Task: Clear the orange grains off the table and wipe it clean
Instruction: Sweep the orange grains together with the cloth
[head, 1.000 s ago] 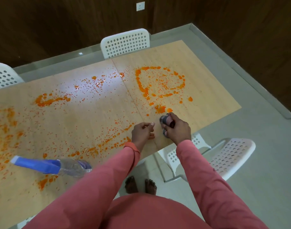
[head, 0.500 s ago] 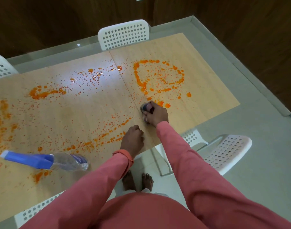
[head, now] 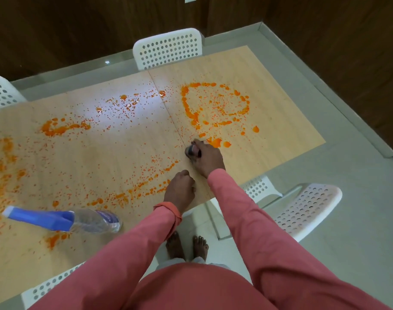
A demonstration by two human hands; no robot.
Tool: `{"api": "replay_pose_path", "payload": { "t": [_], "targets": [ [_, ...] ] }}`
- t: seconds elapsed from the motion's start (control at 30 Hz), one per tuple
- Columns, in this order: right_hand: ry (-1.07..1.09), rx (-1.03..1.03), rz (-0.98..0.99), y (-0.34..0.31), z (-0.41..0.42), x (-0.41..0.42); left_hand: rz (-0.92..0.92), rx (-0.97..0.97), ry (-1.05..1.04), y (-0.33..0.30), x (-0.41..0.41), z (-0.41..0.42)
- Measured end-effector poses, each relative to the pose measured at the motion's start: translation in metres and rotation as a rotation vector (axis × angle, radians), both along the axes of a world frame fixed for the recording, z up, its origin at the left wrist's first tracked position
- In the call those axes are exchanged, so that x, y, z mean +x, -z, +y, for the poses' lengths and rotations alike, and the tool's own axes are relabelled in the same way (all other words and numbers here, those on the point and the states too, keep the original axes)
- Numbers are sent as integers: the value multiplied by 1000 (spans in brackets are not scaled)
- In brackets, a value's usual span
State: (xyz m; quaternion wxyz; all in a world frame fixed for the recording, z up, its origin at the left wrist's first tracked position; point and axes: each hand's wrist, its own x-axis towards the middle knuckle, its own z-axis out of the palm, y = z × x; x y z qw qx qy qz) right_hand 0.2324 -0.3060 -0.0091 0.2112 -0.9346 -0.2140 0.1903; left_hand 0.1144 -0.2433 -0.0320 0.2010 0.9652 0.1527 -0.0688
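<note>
Orange grains lie scattered in rings, lines and patches across the light wooden table. My right hand grips a small bunched grey cloth and presses it on the table beside the seam, just below the ring of grains. My left hand rests on the table near the front edge with its fingers curled under, holding nothing that I can see. A line of grains runs just left of it.
A spray bottle with a blue head lies on its side at the table's front left. White perforated chairs stand at the far side, far left, front right and front left. My bare feet stand on the grey floor.
My right hand with the cloth has moved away from the front edge to the left, up to the seam near the grains. My left hand has curled its fingers and stayed near the edge.
</note>
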Motion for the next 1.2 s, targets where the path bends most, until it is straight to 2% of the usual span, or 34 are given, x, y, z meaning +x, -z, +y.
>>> {"api": "replay_pose_path", "payload": {
  "t": [0.07,0.2,0.37,0.53,0.67,0.8,0.87,0.9,0.97,1.0,1.03,1.07,1.13,1.2],
  "targets": [
    [5,20,24,-4,-8,8,-4,-8,-3,0,1,1],
    [-45,-235,-42,-7,-42,12,-2,-21,-3,2,2,3],
    [-99,-369,-82,5,-48,-18,22,0,-1,1,1,2],
    [-26,-316,-128,10,-46,-14,49,-13,7,-1,3,4],
    [19,-321,-292,15,-53,-23,46,-62,-27,-1,5,6],
    [-25,-171,-342,25,-69,-26,42,-91,-67,-1,5,5],
    [78,61,-393,25,-74,-25,-10,-293,-254,-11,9,2],
    [129,202,-396,23,-77,-26,-38,-516,-406,-17,12,0],
    [139,415,-320,13,-82,-30,-22,-1170,-688,-33,23,-6],
    [85,449,-288,10,-85,-32,-16,-1428,-745,-39,29,-7],
    [8,440,-295,7,-87,-35,-10,-1569,-746,-45,34,-8],
    [-60,418,-331,7,-88,-37,-6,-1614,-727,-50,39,-9],
    [-124,357,-367,7,-88,-39,-16,-1550,-751,-53,48,-10],
    [-90,334,-174,-5,-87,-43,-46,-1472,-831,-50,54,-13]
  ]
}}
